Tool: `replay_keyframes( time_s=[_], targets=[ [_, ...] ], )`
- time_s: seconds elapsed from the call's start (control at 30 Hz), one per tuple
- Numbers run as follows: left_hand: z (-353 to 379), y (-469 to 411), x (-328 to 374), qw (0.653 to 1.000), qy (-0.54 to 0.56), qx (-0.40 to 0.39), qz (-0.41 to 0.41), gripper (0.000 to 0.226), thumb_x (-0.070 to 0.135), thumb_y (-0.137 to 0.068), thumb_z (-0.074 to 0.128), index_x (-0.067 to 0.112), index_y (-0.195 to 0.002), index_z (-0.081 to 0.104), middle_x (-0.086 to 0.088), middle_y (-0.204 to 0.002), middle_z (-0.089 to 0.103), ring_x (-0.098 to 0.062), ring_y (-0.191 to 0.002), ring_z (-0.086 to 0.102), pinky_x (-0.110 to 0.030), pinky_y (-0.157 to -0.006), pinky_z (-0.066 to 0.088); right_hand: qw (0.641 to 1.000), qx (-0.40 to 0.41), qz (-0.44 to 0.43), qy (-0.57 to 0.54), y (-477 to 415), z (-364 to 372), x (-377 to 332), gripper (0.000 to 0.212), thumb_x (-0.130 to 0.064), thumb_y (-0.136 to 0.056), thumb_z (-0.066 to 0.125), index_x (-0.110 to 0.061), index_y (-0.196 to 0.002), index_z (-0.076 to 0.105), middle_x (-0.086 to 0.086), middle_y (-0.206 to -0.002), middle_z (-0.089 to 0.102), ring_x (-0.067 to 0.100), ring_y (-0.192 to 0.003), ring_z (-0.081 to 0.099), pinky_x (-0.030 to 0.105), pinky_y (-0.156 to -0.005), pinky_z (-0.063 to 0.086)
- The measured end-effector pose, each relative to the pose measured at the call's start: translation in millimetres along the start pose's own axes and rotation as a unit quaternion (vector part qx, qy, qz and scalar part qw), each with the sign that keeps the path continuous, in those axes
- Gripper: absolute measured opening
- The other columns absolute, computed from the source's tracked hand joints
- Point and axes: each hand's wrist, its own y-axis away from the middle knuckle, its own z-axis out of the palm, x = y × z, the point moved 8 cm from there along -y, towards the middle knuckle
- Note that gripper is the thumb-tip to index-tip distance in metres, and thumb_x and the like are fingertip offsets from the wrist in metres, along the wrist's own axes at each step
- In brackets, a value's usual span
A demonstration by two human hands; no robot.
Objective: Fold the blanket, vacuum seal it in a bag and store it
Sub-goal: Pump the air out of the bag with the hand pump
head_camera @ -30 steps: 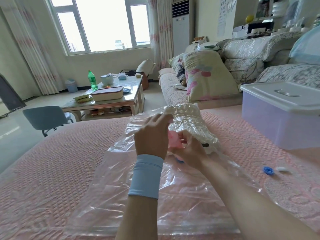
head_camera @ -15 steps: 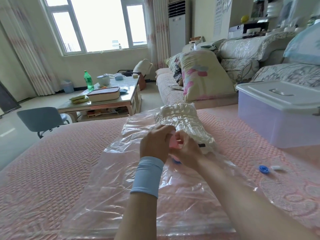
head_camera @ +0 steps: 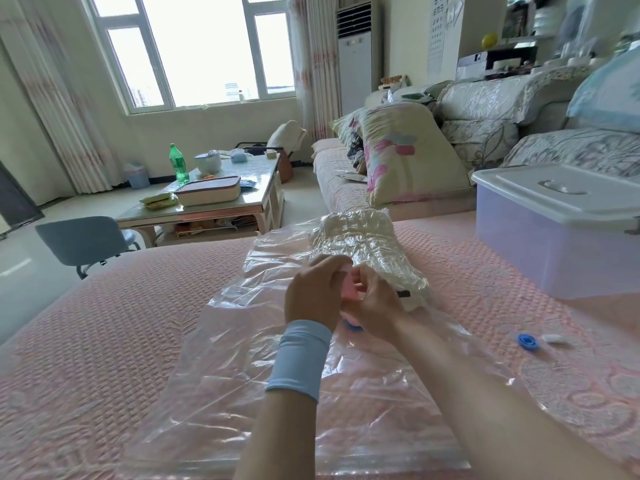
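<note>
Hardly shifted, left hand (head_camera: 313, 294) and right hand (head_camera: 377, 303) fingers (head_camera: 327, 263) grip the pink pump (head_camera: 349, 289); bag (head_camera: 242, 358) stretches lengthwise ahead.

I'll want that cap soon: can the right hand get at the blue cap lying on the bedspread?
Probably yes: the blue cap lies uncovered on the bedspread, nothing between. But the right hand grips the pink object and must release it first.

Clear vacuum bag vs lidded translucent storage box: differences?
The clear vacuum bag lies limp, blanket inside; the translucent storage box stands rigid, white lid on. Left hand and right hand hold a pink piece at the bag; the box is untouched. Both sit on the pink bedspread.
</note>
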Motion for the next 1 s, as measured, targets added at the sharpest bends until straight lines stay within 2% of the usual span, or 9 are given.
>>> replay_keyframes(
  time_s=[0.1,0.2,0.37,0.43,0.57,0.67,0.83,0.93,1.0],
  targets=[
    [-13.3,-3.9,13.1,0.997,-0.063,0.007,0.033,0.012,0.029,-0.091,0.057,0.030,-0.086,0.068,0.010,-0.087,0.070,-0.022,-0.071,0.063,-0.034,-0.065,0.054,1.000,0.002,-0.004,0.005,1.5,-1.6,-1.3,0.044,-0.042,-0.067,0.085,-0.034,-0.101,0.058,-0.015,-0.100,0.070,0.003,-0.091,0.067,0.026,-0.074,0.053],
    [-67.8,-13.7,48.5,0.985,-0.076,0.111,0.106,0.015,0.029,-0.093,0.058,0.028,-0.086,0.071,0.010,-0.082,0.070,-0.020,-0.064,0.063,-0.032,-0.059,0.055,1.000,-0.003,-0.010,0.004,2.8,-4.8,-5.1,0.040,-0.034,-0.073,0.086,-0.034,-0.100,0.056,-0.016,-0.102,0.067,-0.003,-0.092,0.062,0.012,-0.066,0.042],
    [-117.0,-22.0,78.8,0.962,-0.006,0.220,0.161,0.015,0.023,-0.093,0.060,0.023,-0.091,0.075,0.018,-0.091,0.069,-0.005,-0.080,0.064,-0.016,-0.070,0.049,1.000,-0.014,-0.003,-0.009,1.3,-6.5,-2.4,0.039,-0.030,-0.075,0.086,-0.033,-0.099,0.055,-0.013,-0.104,0.066,-0.003,-0.088,0.060,0.014,-0.064,0.042],
    [-92.9,-22.6,62.3,0.973,0.012,0.198,0.121,0.013,0.024,-0.093,0.062,0.028,-0.094,0.075,0.009,-0.097,0.073,-0.013,-0.086,0.069,-0.024,-0.076,0.055,1.000,-0.007,-0.003,-0.011,0.4,-5.5,-1.0,0.039,-0.029,-0.075,0.086,-0.033,-0.098,0.056,-0.013,-0.103,0.066,0.000,-0.089,0.061,0.017,-0.066,0.043],
    [-12.2,-5.7,13.1,0.999,-0.046,-0.009,0.022,0.014,0.026,-0.092,0.061,0.033,-0.092,0.073,0.008,-0.094,0.074,-0.018,-0.078,0.068,-0.034,-0.075,0.056,1.000,-0.001,-0.004,-0.009,0.8,-1.7,1.0,0.040,-0.032,-0.072,0.085,-0.032,-0.100,0.057,-0.012,-0.100,0.069,0.006,-0.091,0.067,0.024,-0.071,0.052],
    [-8.8,-4.9,14.3,0.995,-0.091,-0.045,0.022,0.013,0.028,-0.092,0.057,0.030,-0.089,0.070,0.008,-0.090,0.071,-0.022,-0.078,0.066,-0.031,-0.070,0.052,1.000,0.001,-0.004,0.001,1.8,-1.5,3.0,0.042,-0.037,-0.068,0.085,-0.034,-0.100,0.058,-0.013,-0.101,0.070,0.006,-0.093,0.067,0.032,-0.078,0.057],
    [-81.4,-16.7,60.1,0.980,-0.077,0.126,0.134,0.013,0.028,-0.092,0.060,0.027,-0.087,0.073,0.011,-0.088,0.073,-0.016,-0.067,0.067,-0.027,-0.062,0.055,1.000,-0.002,-0.004,0.007,4.6,-6.6,-1.7,0.039,-0.032,-0.075,0.086,-0.033,-0.100,0.057,-0.017,-0.102,0.067,-0.004,-0.091,0.061,0.010,-0.064,0.042],
    [-113.9,-15.5,73.6,0.961,-0.016,0.232,0.150,0.015,0.024,-0.093,0.060,0.022,-0.092,0.075,0.015,-0.091,0.071,-0.002,-0.076,0.062,-0.014,-0.069,0.048,1.000,-0.014,-0.004,0.006,4.9,-6.4,-2.3,0.039,-0.031,-0.077,0.085,-0.032,-0.103,0.056,-0.018,-0.104,0.065,-0.008,-0.087,0.059,0.003,-0.057,0.040],
    [-108.8,-18.4,68.1,0.958,0.026,0.249,0.141,0.015,0.021,-0.093,0.060,0.021,-0.095,0.075,0.015,-0.096,0.070,-0.003,-0.084,0.064,-0.014,-0.075,0.049,1.000,-0.014,-0.002,0.001,4.5,-5.8,-1.5,0.038,-0.030,-0.077,0.085,-0.033,-0.103,0.056,-0.018,-0.103,0.065,-0.008,-0.086,0.060,0.003,-0.056,0.040]
  ],
)
